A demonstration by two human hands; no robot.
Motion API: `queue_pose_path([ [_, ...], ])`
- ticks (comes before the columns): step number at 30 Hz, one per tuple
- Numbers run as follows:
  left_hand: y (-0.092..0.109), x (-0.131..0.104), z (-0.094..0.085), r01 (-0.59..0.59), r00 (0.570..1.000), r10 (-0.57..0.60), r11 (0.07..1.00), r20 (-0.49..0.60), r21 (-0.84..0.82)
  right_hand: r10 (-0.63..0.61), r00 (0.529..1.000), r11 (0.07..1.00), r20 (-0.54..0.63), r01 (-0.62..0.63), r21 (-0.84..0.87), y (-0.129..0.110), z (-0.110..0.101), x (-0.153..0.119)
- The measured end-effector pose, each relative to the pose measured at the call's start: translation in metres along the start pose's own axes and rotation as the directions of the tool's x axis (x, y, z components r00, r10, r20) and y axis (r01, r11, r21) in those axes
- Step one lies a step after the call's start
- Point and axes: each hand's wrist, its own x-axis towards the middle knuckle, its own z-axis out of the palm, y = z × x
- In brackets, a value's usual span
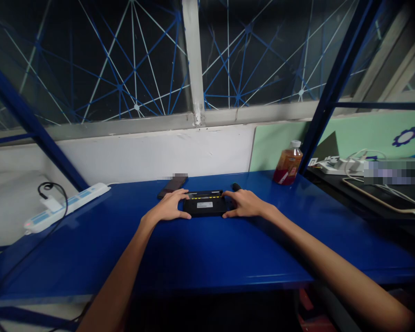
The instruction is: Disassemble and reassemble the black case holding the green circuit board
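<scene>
A flat black case (pixel 210 211) lies on the blue table, with a white label on its face and a row of small yellow marks near its far side. My left hand (pixel 170 206) grips the left end, thumb at the near corner and fingers at the far one. At the opposite end, my right hand (pixel 244 203) holds the case in the same way. Just behind my left fingers lies a dark phone-like slab (pixel 173 185), partly hidden by that hand. A small dark object (pixel 235 186) shows beyond my right fingers; its kind is unclear.
On the blue table (pixel 207 258), a white power strip (pixel 67 210) with a black cable sits at the left. A bottle of reddish drink (pixel 288 166) stands at the back right. Further right, a dark surface carries white cables (pixel 383 196). Blue metal posts (pixel 327 99) flank the table.
</scene>
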Motion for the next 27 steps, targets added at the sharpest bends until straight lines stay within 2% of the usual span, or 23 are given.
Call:
queue_pose_path([
  [11,-0.0022,0.0026,0.0041,-0.018,0.999,0.015,0.994,-0.032,-0.109,0.011,1.000,1.000,-0.004,-0.011,0.029,-0.0022,-0.0021,0.0017],
  [21,-0.0010,0.0040,0.0045,-0.008,0.999,0.005,0.997,-0.044,-0.073,0.030,1.000,0.999,0.008,-0.031,0.028,-0.0015,-0.0011,0.0045],
  [27,0.0042,0.0021,0.0014,0.021,0.999,-0.023,0.997,-0.032,-0.068,0.025,1.000,0.994,0.017,-0.027,0.109,0.0007,-0.0018,0.0063],
])
